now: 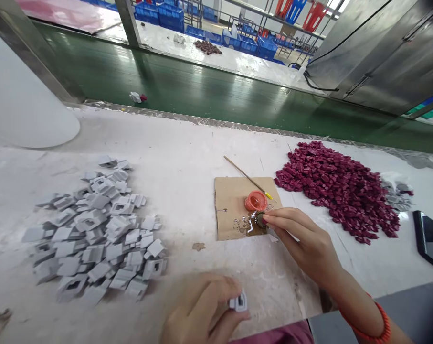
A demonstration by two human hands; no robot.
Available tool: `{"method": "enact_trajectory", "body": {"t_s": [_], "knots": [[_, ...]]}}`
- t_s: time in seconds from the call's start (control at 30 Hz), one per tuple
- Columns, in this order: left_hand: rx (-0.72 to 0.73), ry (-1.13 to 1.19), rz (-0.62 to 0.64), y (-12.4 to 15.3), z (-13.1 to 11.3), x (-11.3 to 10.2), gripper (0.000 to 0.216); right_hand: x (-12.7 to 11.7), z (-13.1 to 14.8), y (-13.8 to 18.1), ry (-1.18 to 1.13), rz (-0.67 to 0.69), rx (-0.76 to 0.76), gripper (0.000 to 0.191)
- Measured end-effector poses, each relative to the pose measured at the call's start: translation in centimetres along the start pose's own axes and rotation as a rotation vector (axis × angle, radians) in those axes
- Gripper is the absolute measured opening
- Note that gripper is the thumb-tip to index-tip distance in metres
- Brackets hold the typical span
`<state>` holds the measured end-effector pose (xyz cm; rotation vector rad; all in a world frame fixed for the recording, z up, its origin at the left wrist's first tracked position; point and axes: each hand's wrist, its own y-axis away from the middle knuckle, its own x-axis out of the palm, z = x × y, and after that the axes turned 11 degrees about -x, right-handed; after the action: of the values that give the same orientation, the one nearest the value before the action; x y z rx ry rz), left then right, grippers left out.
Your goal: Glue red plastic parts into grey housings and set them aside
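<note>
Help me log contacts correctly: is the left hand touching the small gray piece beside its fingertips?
Touching. The head view shows the left hand pinching the gray piece, with a finger and the thumb against it.

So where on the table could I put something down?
Mostly bare table runs between the grey pile and the cardboard, and back from there toward the green belt. It's crowded at the grey pile, the maroon pile, and around the red cup, by the right hand.
</note>
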<state>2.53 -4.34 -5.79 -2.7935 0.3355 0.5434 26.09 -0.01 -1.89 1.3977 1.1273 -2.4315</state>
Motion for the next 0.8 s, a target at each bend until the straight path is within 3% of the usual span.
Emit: {"method": "enact_trajectory", "body": {"t_s": [0.17,0.37,0.5,0.8], "knots": [[-0.033,-0.112,-0.016,0.4,0.4,0.7,0.018,-0.4,1.7,0.8,-0.015,-0.116,0.122,0.033],[-0.087,-0.102,0.045,0.6,0.0,1.1,0.019,0.9,6.7,3.2,-0.341,-0.164,0.383,0.029],[-0.147,-0.094,0.026,0.3,-0.4,1.0,0.017,2.3,8.6,4.3,-0.431,-0.155,0.403,0.029],[-0.154,-0.101,-0.016,0.4,-0.6,1.1,0.012,3.2,8.8,4.4,-0.375,-0.144,0.353,0.025]]}}
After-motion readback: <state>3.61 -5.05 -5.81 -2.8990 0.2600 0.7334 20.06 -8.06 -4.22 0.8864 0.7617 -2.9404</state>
